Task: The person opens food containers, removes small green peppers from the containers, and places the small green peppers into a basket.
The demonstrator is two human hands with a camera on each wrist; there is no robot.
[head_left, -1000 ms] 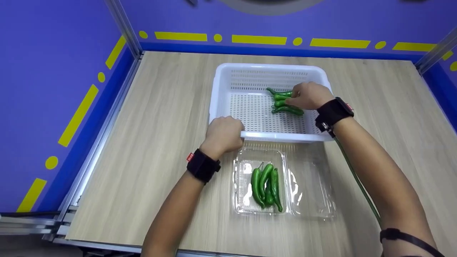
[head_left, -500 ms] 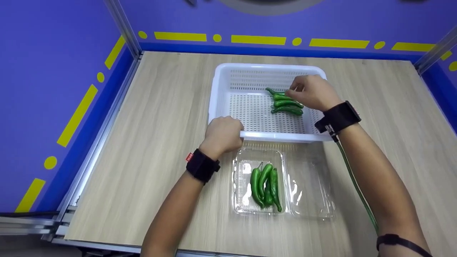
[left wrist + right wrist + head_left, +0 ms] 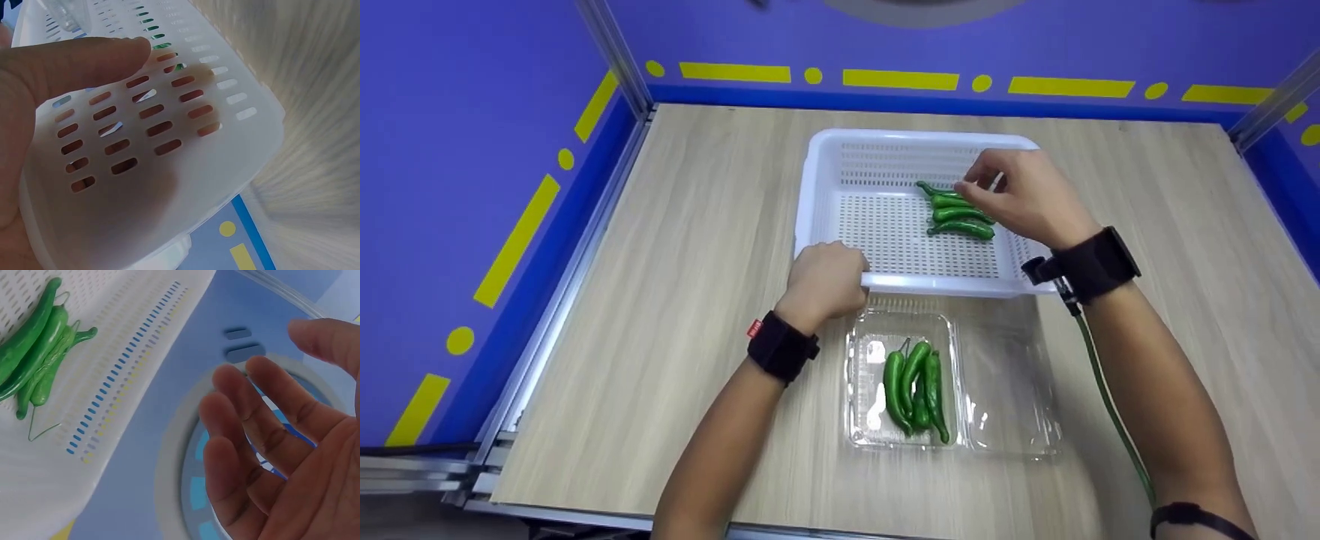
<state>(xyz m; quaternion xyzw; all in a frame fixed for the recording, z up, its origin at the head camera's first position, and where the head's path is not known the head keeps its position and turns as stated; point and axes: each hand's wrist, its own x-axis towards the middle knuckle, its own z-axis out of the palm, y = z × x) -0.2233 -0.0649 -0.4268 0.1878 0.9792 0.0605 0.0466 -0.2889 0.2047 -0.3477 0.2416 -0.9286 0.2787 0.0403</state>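
Green peppers (image 3: 961, 214) in basket (image 3: 816, 187) | left fingers (image 3: 853, 262) grip rim (image 3: 937, 286) | right fingers (image 3: 270, 434) relaxed

Basket (image 3: 937, 285), centre of frame: white, patterned with rows of slots. Basket peppers (image 3: 960, 228): glossy green. Container (image 3: 870, 356), lower centre: colourless, clear. Container peppers (image 3: 934, 394): glossy green. Tabletop (image 3: 675, 262): pale beige, streaked wood grain. Back wall (image 3: 735, 34), top of frame: violet-blue, yellow dashes alternating with yellow dots, deeper blue band along the foot. Left wristband (image 3: 784, 349): black; tag (image 3: 754, 328), red. Right wristband (image 3: 1096, 264): black. Cable (image 3: 1110, 399), lower right: green.
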